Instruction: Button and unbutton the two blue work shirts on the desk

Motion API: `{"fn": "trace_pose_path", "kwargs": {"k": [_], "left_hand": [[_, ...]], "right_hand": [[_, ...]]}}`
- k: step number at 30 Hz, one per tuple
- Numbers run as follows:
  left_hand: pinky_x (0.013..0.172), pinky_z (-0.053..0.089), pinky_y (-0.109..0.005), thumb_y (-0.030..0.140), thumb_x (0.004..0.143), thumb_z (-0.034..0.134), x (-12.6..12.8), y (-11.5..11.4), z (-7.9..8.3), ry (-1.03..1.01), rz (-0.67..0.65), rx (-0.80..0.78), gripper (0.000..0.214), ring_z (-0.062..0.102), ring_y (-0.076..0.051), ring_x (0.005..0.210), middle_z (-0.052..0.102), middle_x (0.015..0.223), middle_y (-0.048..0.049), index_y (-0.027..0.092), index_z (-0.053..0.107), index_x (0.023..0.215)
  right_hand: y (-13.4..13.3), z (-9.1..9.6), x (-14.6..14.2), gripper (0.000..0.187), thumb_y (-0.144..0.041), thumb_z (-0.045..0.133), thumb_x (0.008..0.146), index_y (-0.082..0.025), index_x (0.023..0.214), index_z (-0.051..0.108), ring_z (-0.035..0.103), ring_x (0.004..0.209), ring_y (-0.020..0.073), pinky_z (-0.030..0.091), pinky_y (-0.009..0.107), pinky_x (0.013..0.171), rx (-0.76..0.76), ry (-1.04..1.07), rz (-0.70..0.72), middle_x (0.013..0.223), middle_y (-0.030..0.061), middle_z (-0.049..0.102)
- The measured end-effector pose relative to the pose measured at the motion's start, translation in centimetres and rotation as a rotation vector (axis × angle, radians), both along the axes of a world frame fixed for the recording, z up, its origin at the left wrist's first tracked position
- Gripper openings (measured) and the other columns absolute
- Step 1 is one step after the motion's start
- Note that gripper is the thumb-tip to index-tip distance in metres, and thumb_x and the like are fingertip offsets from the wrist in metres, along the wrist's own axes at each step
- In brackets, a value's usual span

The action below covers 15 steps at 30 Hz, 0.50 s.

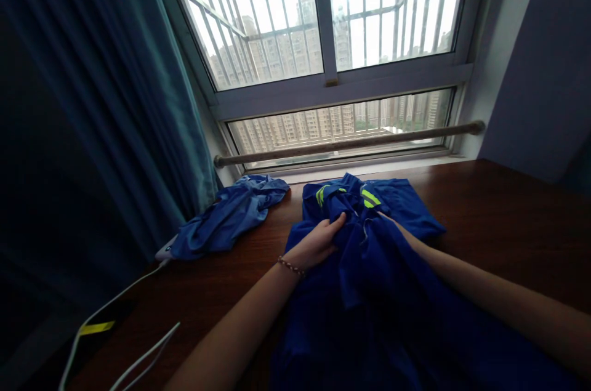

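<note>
A deep blue work garment (369,262) with yellow-green and silver reflective strips lies bunched on the brown wooden surface and spreads down towards me. Which part of the garment faces me cannot be made out. My left hand (318,242), with a braided bracelet at the wrist, is closed on a gathered fold of it, thumb on top. On the other side, my right hand (391,220) reaches into or behind the bunched cloth; its fingers are hidden. More folded blue cloth (409,203) lies flat behind my right hand, and I cannot tell whether it is the same piece.
A second, lighter blue cloth (231,218) lies crumpled at the left, partly over a white power strip (165,250). White cables (124,289) run along the left edge. A blue curtain (152,101) hangs left. A rail (351,145) crosses the barred window ahead.
</note>
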<state>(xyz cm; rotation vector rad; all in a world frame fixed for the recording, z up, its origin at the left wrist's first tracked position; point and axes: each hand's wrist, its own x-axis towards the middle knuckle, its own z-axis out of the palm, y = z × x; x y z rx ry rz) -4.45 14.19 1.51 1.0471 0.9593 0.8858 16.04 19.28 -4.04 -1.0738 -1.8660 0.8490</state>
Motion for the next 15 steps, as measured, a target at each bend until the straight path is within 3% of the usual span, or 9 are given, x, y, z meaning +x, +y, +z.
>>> {"fn": "trace_pose_path", "kwargs": {"k": [3, 5, 7, 10, 15], "left_hand": [[0.070, 0.050, -0.028, 0.041, 0.066, 0.071, 1.4, -2.0, 1.1, -0.182, -0.150, -0.005, 0.046, 0.062, -0.019, 0.075, 0.063, 0.089, -0.0113, 0.011, 0.055, 0.098], [0.077, 0.050, -0.034, 0.028, 0.059, 0.078, 2.0, -3.2, 1.9, -0.208, -0.146, 0.019, 0.061, 0.061, -0.023, 0.086, 0.061, 0.100, -0.0120, 0.014, 0.050, 0.111], [0.082, 0.048, -0.037, 0.018, 0.054, 0.080, 2.4, -4.0, 2.6, -0.186, -0.003, 0.066, 0.070, 0.058, -0.026, 0.094, 0.059, 0.107, -0.0117, 0.018, 0.047, 0.116], [0.087, 0.046, -0.036, 0.012, 0.053, 0.078, 2.7, -4.5, 3.3, -0.194, 0.210, 0.139, 0.063, 0.057, -0.026, 0.098, 0.059, 0.110, -0.0106, 0.017, 0.053, 0.111], [0.067, 0.053, -0.031, 0.008, 0.055, 0.070, 2.2, -4.2, 4.0, -0.203, 0.275, 0.030, 0.044, 0.063, -0.022, 0.074, 0.065, 0.092, -0.0103, 0.012, 0.060, 0.097]], "right_hand": [[-3.5, 0.6, -1.3, 0.021, -0.027, 0.041, 0.082, -0.016, 0.096, 0.051, 0.060, 0.076, 0.0184, 0.050, 0.029, 0.070, 0.017, 0.027, 0.054, 0.083, 0.0056, 0.063], [-5.5, 1.2, -1.8, 0.026, -0.025, 0.046, 0.080, -0.015, 0.104, 0.049, 0.060, 0.078, 0.0186, 0.050, 0.028, 0.070, 0.065, 0.040, 0.129, 0.089, 0.0071, 0.062], [-7.0, 1.7, -2.2, 0.032, -0.023, 0.048, 0.081, -0.015, 0.112, 0.047, 0.059, 0.087, 0.0191, 0.050, 0.029, 0.075, 0.137, 0.030, 0.237, 0.100, 0.0095, 0.060], [-8.4, 2.7, -2.4, 0.038, -0.023, 0.042, 0.086, -0.015, 0.122, 0.042, 0.052, 0.105, 0.0206, 0.044, 0.034, 0.090, 0.306, -0.034, 0.397, 0.115, 0.0121, 0.054], [-10.2, 6.2, -2.0, 0.065, -0.023, 0.051, 0.081, -0.011, 0.137, 0.020, 0.022, 0.129, 0.0244, 0.026, 0.041, 0.105, 0.556, -0.244, 0.560, 0.139, 0.0165, 0.025]]}}
